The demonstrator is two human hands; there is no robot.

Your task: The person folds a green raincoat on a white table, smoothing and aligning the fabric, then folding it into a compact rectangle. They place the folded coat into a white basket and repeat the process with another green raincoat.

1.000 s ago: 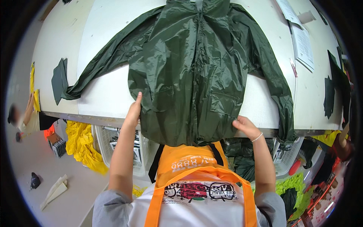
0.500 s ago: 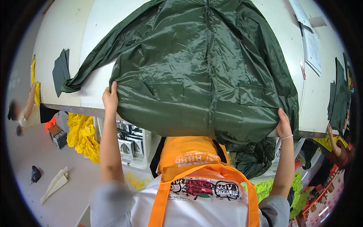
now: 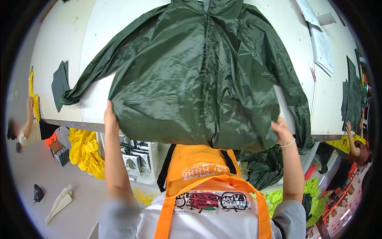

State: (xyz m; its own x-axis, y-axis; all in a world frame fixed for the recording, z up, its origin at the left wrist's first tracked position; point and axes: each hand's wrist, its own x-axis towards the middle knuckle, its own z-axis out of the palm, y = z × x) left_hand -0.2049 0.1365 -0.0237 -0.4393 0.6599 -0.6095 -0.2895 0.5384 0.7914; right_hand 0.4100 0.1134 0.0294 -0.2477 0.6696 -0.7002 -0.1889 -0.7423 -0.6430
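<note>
A dark green rain jacket [image 3: 167, 87] lies spread over the white table [image 3: 99, 24], its collar at the far side and its hem hanging at the near edge. With closed fingers, my left hand [image 3: 111, 117] grips the hem's left corner. At the right, my right hand [image 3: 283, 131] pinches the other hem corner, slightly blurred. The hem bulges toward me between both hands. One sleeve [image 3: 103, 61] stretches out to the left, and the other sleeve [image 3: 296, 95] hangs down past the table edge on the right.
Folded green pieces [image 3: 60, 83] lie at the table's left, and papers [image 3: 321, 47] at the right. Beneath the edge are yellow garments [image 3: 86, 151], a white crate [image 3: 149, 159] of packages and dark green material [image 3: 264, 167]. Other people [image 3: 30, 131] work at both sides.
My right hand has moved left with its hem corner, baring some table between jacket body and right sleeve. The jacket front has slackened and wrinkled. My left hand keeps its grip, slightly lower.
</note>
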